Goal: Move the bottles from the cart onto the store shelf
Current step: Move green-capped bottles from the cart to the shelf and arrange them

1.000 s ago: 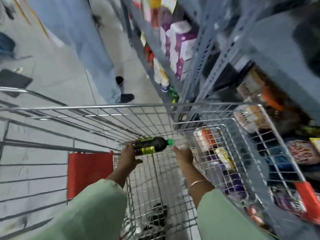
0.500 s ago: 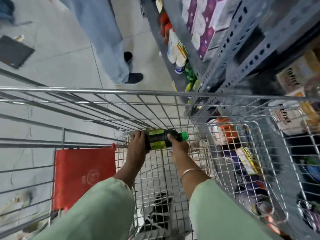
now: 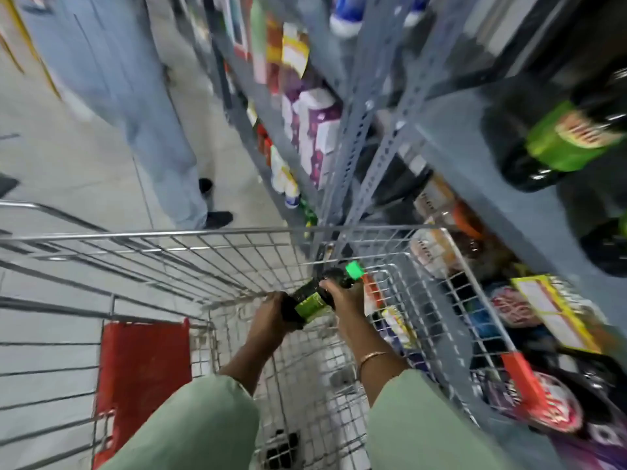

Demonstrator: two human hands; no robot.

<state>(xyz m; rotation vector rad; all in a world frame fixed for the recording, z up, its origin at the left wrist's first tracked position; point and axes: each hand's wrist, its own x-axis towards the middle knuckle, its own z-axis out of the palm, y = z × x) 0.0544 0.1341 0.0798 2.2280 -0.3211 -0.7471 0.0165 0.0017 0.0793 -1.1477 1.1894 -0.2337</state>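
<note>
We grip the bottle [image 3: 314,298] in both hands, left hand [image 3: 271,315] at its base, right hand [image 3: 342,295] nearer the cap; its long axis points far-right toward the shelf [image 3: 451,130].

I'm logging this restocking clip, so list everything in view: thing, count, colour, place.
held bottle: one, dark with green label and green cap, lying tilted over the cart basket
cart: one, silver wire, centre, beside the shelving
red panel: one, red, on the cart's left side
shelf bottles: at least two, dark with green labels, on the grey shelf, upper right
store shelf: grey metal, right side
boxes: several, purple and white, farther down the shelving; count blurred
packaged goods: mixed colours, lower shelves right; too blurred to count
other person's legs: light blue trousers, dark shoes, aisle upper left
bracelet: one, gold, right wrist
left hand: grips the bottle's base
right hand: grips near its neck
</note>
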